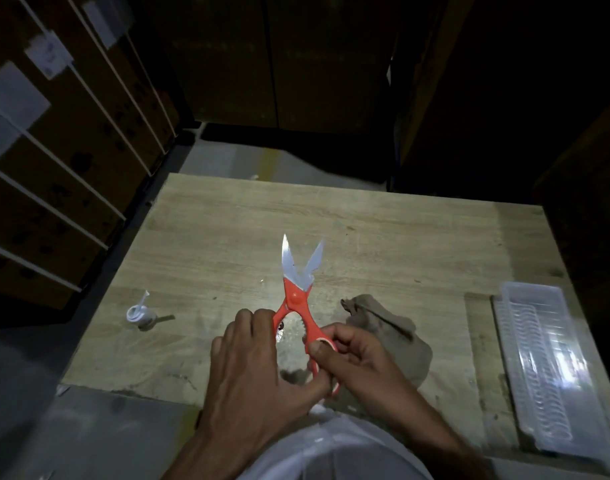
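A pair of scissors (296, 289) with orange handles and shiny blades is held above the wooden table (383, 230), blades spread apart and pointing away from me. My left hand (255, 368) grips the left handle, fingers curled over it. My right hand (348, 358) grips the right handle loop, thumb on top. The lower parts of the handles are hidden by my fingers.
A crumpled brown cloth (393, 327) lies just right of my hands. A small white bottle (140, 315) lies near the table's left edge. A clear plastic tray (545, 368) sits at the right edge. Stacked cardboard boxes (54, 168) stand to the left.
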Tool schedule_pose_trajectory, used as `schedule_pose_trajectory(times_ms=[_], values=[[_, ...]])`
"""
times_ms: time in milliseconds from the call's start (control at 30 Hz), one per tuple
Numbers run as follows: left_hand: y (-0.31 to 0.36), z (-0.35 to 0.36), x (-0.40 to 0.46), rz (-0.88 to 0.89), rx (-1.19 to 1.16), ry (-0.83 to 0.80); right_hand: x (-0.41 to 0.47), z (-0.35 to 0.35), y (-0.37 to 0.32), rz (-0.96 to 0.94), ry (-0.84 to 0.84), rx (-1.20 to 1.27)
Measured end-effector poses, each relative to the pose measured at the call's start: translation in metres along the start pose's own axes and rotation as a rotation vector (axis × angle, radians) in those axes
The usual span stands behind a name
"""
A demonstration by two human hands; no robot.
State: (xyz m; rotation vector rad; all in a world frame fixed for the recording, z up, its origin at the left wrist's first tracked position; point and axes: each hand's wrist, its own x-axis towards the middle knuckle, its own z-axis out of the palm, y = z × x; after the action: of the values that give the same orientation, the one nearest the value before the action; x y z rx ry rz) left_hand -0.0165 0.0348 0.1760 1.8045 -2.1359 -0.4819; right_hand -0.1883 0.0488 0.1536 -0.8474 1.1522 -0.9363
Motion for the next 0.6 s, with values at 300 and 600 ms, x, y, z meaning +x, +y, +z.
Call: schedule_pose_trajectory(times_ms=[300,600], values=[[-0.013,-0.008,0.022,-0.035,-0.772,-0.159,-0.005,-0.008,-0.008,-0.158,0.23,-0.024],[0.032,-0.026,0.077,0.198,-0.742,0.053,0.013,-0.011,-0.069,-0.501,0.452,-0.04]])
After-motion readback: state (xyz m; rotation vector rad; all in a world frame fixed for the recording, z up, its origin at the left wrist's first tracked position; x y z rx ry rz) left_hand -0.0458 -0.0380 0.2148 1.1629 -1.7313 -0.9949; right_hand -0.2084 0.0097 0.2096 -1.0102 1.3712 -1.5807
